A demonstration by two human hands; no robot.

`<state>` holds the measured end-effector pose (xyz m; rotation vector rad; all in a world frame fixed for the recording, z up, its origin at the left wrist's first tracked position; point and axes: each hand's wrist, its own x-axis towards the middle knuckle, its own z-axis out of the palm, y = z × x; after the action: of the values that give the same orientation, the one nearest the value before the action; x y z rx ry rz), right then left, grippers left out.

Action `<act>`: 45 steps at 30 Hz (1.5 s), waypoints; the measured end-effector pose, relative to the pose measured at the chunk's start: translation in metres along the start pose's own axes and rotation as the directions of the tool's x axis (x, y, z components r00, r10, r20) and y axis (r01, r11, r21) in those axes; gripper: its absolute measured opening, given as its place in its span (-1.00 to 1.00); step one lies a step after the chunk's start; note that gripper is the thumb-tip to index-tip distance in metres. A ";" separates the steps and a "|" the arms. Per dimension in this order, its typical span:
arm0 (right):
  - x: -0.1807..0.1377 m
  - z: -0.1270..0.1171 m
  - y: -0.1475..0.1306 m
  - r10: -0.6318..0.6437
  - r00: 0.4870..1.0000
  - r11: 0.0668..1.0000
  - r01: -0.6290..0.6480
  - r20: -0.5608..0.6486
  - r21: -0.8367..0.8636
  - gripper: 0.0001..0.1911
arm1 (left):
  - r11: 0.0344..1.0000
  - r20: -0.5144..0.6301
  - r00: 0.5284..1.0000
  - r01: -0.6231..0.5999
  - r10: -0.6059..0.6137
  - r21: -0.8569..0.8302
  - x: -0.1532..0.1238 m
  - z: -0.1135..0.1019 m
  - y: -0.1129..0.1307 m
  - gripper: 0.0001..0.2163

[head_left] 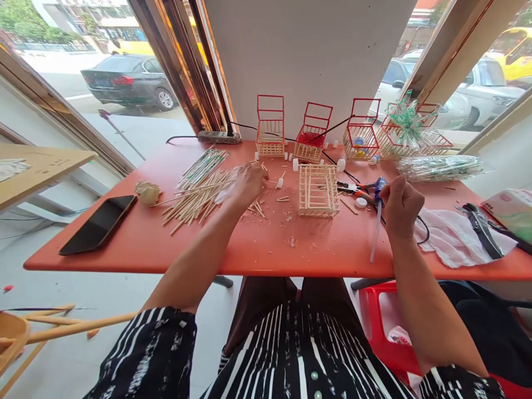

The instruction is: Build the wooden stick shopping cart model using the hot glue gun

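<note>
My left hand [248, 182] is closed in a pinch low over the table, by small cut stick pieces and a white cap [280, 183]. Whatever its fingertips hold is too small to make out. On the right, my right hand [402, 204] is closed around a blue glue gun [379, 187], mostly hidden by the fist. A translucent glue stick [376, 235] hangs down from it. Between my hands stands a small frame of wooden sticks [318, 191], with white round caps at its far corners. Left of my left hand lies a pile of wooden sticks [195, 202].
Red-handled stick carts [270, 130] line the wall. Pliers [353, 188] lie right of the frame. A phone [98, 224], a power strip [219, 137], wrapped sticks [440, 167] and a pale cloth [446, 238] share the red table [257, 249]. A black cord crosses behind.
</note>
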<state>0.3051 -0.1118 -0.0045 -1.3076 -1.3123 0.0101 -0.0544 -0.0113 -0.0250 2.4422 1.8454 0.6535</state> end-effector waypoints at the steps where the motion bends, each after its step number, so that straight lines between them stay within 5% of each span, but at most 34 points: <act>1: -0.001 -0.001 0.000 -0.004 1.000 1.000 0.004 0.006 0.004 -0.24 | 1.000 0.021 1.000 0.003 -0.003 0.015 0.000 0.001 -0.003 -0.73; 6: -0.005 -0.002 -0.001 -0.034 0.999 0.999 0.034 0.036 0.005 -0.22 | 0.999 -0.022 1.000 0.008 -0.009 -0.036 0.002 -0.006 -0.015 -0.85; 8: -0.006 -0.001 -0.002 -0.045 0.998 0.999 0.044 0.044 0.004 -0.21 | 0.996 -0.180 0.984 -0.005 -0.011 -0.089 0.001 -0.019 -0.015 -0.86; 10: -0.008 0.000 -0.001 -0.053 0.997 0.999 0.053 0.057 0.007 -0.22 | 0.985 -0.407 0.913 -0.086 0.017 -0.153 -0.005 -0.037 -0.008 -0.87; 12: -0.009 0.000 -0.002 -0.059 0.996 0.998 0.058 0.069 0.015 -0.24 | 0.954 -0.495 0.864 -0.221 0.094 -0.204 -0.017 -0.056 0.009 -0.86; 18: -0.012 -0.005 -0.023 -0.141 0.966 0.989 0.129 0.218 0.068 -0.54 | 0.822 -0.351 0.872 -0.459 0.342 -0.338 -0.056 -0.071 0.088 -0.85; 23: -0.014 -0.010 -0.051 -0.258 0.828 0.964 0.256 0.498 0.074 -0.51 | 0.786 -0.234 0.852 -0.523 0.468 -0.331 -0.060 -0.045 0.116 -0.83; 27: -0.019 -0.011 -0.052 -0.196 0.760 0.969 0.248 0.619 0.003 -0.71 | 0.807 -0.173 0.866 -0.500 0.469 -0.315 -0.060 -0.030 0.119 -0.82; 37: -0.028 -0.004 -0.020 -0.194 0.804 0.958 0.279 0.562 -0.068 -0.63 | 0.801 -0.106 0.960 -0.276 0.260 -0.531 -0.073 -0.032 0.091 -0.85; 45: -0.032 -0.002 -0.014 -0.248 0.807 0.939 0.337 0.537 -0.073 -0.53 | 0.740 -0.087 0.969 -0.232 0.229 -0.632 -0.080 -0.020 0.080 -0.82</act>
<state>0.2857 -0.1387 -0.0161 -1.2700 -2.0160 0.0434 -0.0048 -0.1141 -0.0119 2.1811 1.0455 1.0840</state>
